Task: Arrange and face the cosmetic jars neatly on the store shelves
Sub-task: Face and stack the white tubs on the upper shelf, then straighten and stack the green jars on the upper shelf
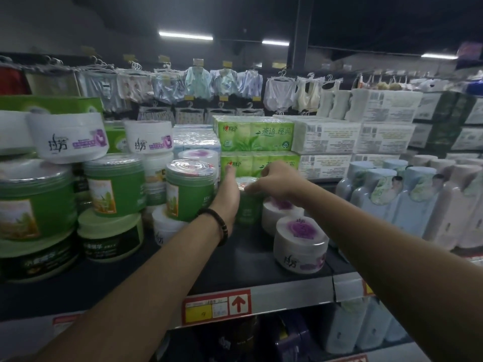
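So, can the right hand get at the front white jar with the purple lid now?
Probably yes. The white jar stands near the shelf edge, nothing on top or in front. The right hand only has to leave the small green jar it holds by the lid.

— What colour were the big jars point(115, 189)?
— Green, with a yellow-and-green plant picture on the label and clear, shiny lids. The small green jar point(248, 207) had a white lid marked with red.
— And the white jars point(69, 138)?
— White, with black brush lettering and a purple label. The front jar point(300, 246) had a purple flower on its lid.
— The low ones?
— The dark jars point(111, 239) had pale green lids. The tissue packs point(257, 134) were light green, printed with leaves. The price tag point(217, 307) was red-edged and yellow, with a red arrow on white.
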Available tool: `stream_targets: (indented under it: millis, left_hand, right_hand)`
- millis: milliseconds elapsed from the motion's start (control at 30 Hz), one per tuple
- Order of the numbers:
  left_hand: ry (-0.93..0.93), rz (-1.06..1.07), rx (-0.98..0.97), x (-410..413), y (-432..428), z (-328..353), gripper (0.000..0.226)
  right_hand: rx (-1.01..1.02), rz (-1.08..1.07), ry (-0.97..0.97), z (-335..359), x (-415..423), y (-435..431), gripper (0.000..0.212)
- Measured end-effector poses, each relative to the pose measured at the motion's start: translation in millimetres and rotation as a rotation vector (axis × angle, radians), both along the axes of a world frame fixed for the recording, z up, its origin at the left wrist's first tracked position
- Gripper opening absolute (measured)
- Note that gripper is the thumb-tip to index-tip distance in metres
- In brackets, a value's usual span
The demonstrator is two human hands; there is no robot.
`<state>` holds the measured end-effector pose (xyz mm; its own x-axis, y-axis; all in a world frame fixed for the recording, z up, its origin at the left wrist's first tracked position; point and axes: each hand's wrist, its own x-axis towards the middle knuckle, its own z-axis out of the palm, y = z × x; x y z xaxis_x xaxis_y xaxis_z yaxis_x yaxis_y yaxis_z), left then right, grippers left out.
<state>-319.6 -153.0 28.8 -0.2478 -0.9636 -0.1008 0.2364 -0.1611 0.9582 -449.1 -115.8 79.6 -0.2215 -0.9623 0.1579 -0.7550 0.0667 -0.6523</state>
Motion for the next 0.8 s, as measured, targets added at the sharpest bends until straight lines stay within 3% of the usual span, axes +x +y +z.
stream_targets:
  millis: [200,667,800]
  left_hand:
    - [0.043,0.069,0.007,-17.7,-56.4,-39.9,0.110]
    - [0.147,0.080,0.018,-15.3,-48.3,-28.0,0.112]
    - [0.163,0.126,-0.024,-26.5,-82.9,-55.3,0.132]
  right_hand:
    - [0.053,0.005,0.099,-4.1,6.4,-11.5,0.051]
    - [0.048,-0.010,0.249,-6.8,17.1,-26.0,0.055]
    - [0.027,-0.035,0.196,-7.6,16.4,-25.5,0.057]
